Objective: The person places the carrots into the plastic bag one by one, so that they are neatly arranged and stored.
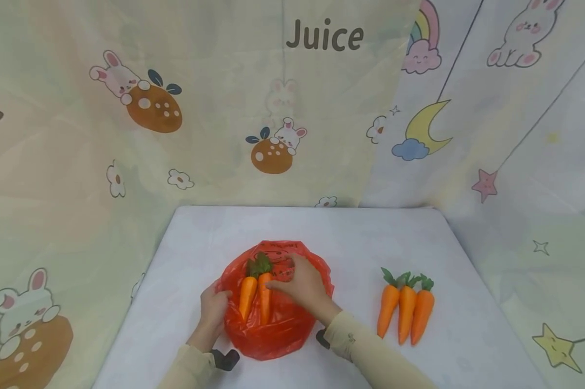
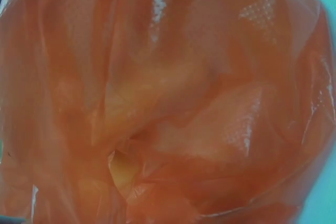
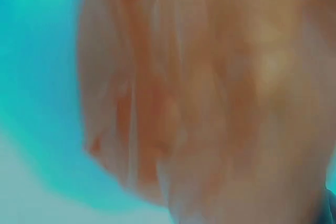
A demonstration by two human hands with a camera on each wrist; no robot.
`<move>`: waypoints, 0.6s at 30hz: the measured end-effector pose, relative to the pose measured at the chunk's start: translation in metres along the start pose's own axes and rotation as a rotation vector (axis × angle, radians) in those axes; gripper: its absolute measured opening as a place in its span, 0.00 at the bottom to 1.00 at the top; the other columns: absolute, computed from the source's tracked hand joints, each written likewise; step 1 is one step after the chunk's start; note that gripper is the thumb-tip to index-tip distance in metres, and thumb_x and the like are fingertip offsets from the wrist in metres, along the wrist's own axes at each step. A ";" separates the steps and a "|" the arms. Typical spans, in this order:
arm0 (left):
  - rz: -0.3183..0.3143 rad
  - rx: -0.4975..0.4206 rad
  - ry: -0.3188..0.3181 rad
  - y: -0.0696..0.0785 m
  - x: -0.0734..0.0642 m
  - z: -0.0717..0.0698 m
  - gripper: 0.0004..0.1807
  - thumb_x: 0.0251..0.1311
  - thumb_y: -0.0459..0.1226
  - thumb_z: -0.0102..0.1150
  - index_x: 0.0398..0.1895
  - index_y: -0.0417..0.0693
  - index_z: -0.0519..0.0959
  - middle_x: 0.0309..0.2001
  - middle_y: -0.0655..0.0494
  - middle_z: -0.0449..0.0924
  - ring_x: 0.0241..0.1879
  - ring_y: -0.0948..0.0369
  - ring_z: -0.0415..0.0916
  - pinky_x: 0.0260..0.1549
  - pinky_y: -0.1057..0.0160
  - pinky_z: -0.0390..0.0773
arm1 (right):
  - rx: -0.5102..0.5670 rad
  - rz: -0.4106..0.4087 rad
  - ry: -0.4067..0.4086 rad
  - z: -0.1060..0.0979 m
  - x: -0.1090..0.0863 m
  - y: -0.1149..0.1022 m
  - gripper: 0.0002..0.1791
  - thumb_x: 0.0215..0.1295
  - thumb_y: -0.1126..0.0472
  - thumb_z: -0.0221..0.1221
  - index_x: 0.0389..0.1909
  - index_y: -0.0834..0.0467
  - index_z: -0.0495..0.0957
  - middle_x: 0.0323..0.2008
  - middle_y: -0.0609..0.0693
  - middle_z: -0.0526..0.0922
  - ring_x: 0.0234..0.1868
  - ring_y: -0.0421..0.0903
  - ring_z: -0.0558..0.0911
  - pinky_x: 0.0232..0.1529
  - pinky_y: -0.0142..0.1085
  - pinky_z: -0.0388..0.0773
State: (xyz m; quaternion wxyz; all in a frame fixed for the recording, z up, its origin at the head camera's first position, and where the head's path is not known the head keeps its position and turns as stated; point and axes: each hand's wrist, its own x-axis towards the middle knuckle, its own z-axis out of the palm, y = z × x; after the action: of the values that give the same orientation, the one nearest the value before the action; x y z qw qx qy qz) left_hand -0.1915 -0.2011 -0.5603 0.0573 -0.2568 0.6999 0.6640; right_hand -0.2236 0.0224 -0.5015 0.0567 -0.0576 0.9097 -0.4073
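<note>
A red plastic bag (image 1: 277, 343) lies spread open on the table in the head view, with dark print on its inner far side. Two orange carrots with green tops lie inside it: a left carrot (image 1: 247, 296) and a right carrot (image 1: 265, 302). My left hand (image 1: 213, 310) grips the bag's left edge. Over the bag's right part, my right hand (image 1: 304, 283) is spread, its thumb tip at the right carrot's upper end and its fingers toward the bag's far side. Red plastic (image 2: 184, 77) fills the left wrist view; the right wrist view is blurred.
Three more carrots (image 1: 407, 310) with green tops lie side by side on the white table (image 1: 360, 232), right of the bag. A printed cloth (image 1: 214, 97) with rabbits and stars hangs behind and beside the table.
</note>
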 end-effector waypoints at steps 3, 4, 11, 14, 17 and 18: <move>-0.001 0.006 0.010 0.000 0.000 0.001 0.27 0.70 0.33 0.48 0.72 0.43 0.66 0.67 0.43 0.70 0.61 0.44 0.69 0.65 0.46 0.68 | -0.030 -0.018 0.039 -0.024 -0.005 0.001 0.51 0.48 0.37 0.75 0.69 0.56 0.70 0.60 0.53 0.79 0.54 0.53 0.80 0.49 0.48 0.84; 0.000 0.007 0.013 0.000 0.001 0.001 0.27 0.70 0.33 0.48 0.72 0.43 0.66 0.67 0.43 0.70 0.61 0.44 0.69 0.65 0.46 0.68 | -0.038 -0.021 0.053 -0.031 -0.006 0.002 0.51 0.48 0.37 0.75 0.69 0.57 0.70 0.59 0.54 0.79 0.53 0.54 0.80 0.49 0.48 0.83; 0.004 0.005 0.016 0.002 0.005 -0.001 0.29 0.70 0.32 0.47 0.74 0.42 0.64 0.69 0.43 0.68 0.63 0.44 0.68 0.65 0.45 0.68 | -0.289 0.037 0.188 -0.071 -0.009 0.025 0.55 0.48 0.35 0.74 0.75 0.54 0.64 0.63 0.57 0.76 0.55 0.56 0.80 0.46 0.51 0.85; 0.006 0.004 0.017 0.004 0.006 -0.002 0.30 0.70 0.32 0.47 0.75 0.42 0.63 0.69 0.43 0.68 0.63 0.43 0.67 0.66 0.45 0.67 | -0.463 0.022 0.258 -0.086 -0.008 0.045 0.60 0.48 0.35 0.74 0.77 0.57 0.58 0.67 0.62 0.71 0.57 0.61 0.79 0.45 0.55 0.84; 0.013 0.010 0.020 0.006 0.006 -0.002 0.29 0.71 0.32 0.47 0.75 0.43 0.63 0.69 0.43 0.68 0.64 0.43 0.68 0.66 0.45 0.67 | -0.545 0.008 0.321 -0.101 -0.009 0.065 0.64 0.47 0.36 0.75 0.79 0.59 0.53 0.69 0.65 0.67 0.59 0.64 0.77 0.44 0.57 0.84; 0.014 0.013 0.023 0.006 0.005 -0.002 0.28 0.71 0.33 0.48 0.74 0.43 0.64 0.69 0.43 0.68 0.64 0.43 0.68 0.65 0.45 0.68 | -0.556 0.004 0.342 -0.106 -0.009 0.071 0.65 0.46 0.36 0.75 0.79 0.60 0.52 0.69 0.66 0.66 0.59 0.65 0.76 0.44 0.58 0.83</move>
State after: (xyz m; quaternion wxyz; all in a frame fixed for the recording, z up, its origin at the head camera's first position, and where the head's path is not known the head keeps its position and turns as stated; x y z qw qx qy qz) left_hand -0.1985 -0.2042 -0.5569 0.0463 -0.2594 0.7067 0.6567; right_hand -0.2343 0.1482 -0.4840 -0.1140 0.0003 0.9826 -0.1467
